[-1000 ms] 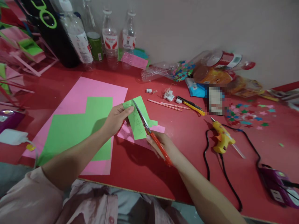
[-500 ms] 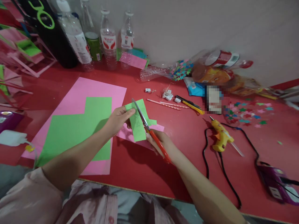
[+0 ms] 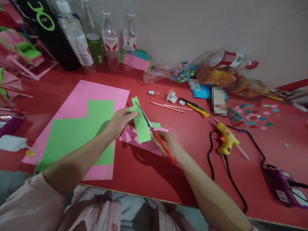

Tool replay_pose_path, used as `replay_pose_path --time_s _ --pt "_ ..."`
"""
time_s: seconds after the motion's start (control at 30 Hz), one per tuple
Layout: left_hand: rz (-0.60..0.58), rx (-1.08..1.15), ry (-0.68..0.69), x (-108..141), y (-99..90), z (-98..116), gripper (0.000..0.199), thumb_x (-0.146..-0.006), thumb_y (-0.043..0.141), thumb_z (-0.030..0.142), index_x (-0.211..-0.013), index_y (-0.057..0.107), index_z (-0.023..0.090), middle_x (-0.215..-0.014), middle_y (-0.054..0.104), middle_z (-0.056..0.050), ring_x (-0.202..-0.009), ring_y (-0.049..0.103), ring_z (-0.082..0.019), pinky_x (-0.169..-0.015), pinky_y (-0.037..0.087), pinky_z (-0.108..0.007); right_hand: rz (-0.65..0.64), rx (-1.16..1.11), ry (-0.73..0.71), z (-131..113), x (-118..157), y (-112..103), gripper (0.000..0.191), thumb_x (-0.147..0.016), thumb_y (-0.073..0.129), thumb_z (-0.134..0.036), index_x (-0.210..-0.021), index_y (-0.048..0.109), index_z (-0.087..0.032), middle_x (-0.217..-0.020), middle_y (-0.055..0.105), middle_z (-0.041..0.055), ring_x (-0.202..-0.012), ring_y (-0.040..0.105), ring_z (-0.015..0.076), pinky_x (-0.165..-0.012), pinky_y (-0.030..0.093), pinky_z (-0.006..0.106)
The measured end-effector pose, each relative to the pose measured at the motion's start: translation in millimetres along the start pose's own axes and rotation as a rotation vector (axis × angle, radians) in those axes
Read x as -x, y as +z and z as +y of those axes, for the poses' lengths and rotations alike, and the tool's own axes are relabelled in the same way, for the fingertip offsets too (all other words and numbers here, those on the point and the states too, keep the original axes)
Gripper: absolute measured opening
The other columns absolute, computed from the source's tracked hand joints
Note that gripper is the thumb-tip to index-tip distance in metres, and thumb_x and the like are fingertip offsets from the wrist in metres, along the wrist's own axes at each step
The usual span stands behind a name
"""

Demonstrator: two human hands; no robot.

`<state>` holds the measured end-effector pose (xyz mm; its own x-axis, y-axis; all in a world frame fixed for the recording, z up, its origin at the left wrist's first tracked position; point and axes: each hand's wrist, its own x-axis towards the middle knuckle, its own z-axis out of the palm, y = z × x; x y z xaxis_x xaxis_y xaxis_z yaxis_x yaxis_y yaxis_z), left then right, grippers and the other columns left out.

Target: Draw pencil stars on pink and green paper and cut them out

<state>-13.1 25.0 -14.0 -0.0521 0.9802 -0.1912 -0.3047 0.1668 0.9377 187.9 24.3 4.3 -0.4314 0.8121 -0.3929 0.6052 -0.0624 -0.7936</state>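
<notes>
My left hand (image 3: 122,120) pinches a small green paper piece (image 3: 142,128) with faint pencil marks, thumb on top. Orange-handled scissors (image 3: 163,146) are in my right hand (image 3: 169,142), their blades lying along the paper's right side and pointing away from me. The blades look nearly closed. Beneath the hands lies a pink paper piece (image 3: 144,144) with dark markings, partly covered. A small green scrap (image 3: 156,125) shows just right of the blades. Left of my hands, a large green sheet (image 3: 79,138) rests on a larger pink sheet (image 3: 98,91).
Clear plastic bottles (image 3: 111,45) and a black bottle (image 3: 51,41) stand along the wall. Pink striped sticks (image 3: 168,107) and a yellow cutter (image 3: 198,109) lie beyond my hands. A yellow glue gun (image 3: 227,138) with a black cord and star confetti (image 3: 256,114) are at the right.
The green paper's right part no longer shows as one wide piece; it now looks narrower, with a strip angled up at its top. Both hands stay nearly in place.
</notes>
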Motion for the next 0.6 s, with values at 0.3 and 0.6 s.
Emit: replay_pose_path --time_s 0.3,0.6 --pt "0.188 -0.144 0.005 -11.4 -15.4 -7.6 0.025 -0.069 0.071 0.02 -0.076 0.047 0.02 -0.055 0.059 0.007 -0.047 0.063 -0.011 -0.04 0.042 -0.015 0.263 -0.206 0.012 3.8 -10.7 -15.9 0.052 -0.075 0.055 -0.072 -0.064 0.04 -0.023 -0.044 0.035 -0.0082 -0.037 0.034 0.0074 -0.04 0.028 0.024" --pt "0.115 -0.785 0.181 -9.3 -16.5 -10.5 0.048 -0.082 0.064 0.024 -0.127 0.048 0.019 -0.103 0.066 -0.006 -0.075 0.066 -0.016 -0.073 0.054 -0.035 0.422 0.158 0.09 10.3 -19.1 -32.0 0.032 -0.08 0.058 -0.05 -0.07 0.043 -0.023 -0.057 0.045 -0.0035 -0.052 0.041 0.0119 -0.051 0.027 0.026"
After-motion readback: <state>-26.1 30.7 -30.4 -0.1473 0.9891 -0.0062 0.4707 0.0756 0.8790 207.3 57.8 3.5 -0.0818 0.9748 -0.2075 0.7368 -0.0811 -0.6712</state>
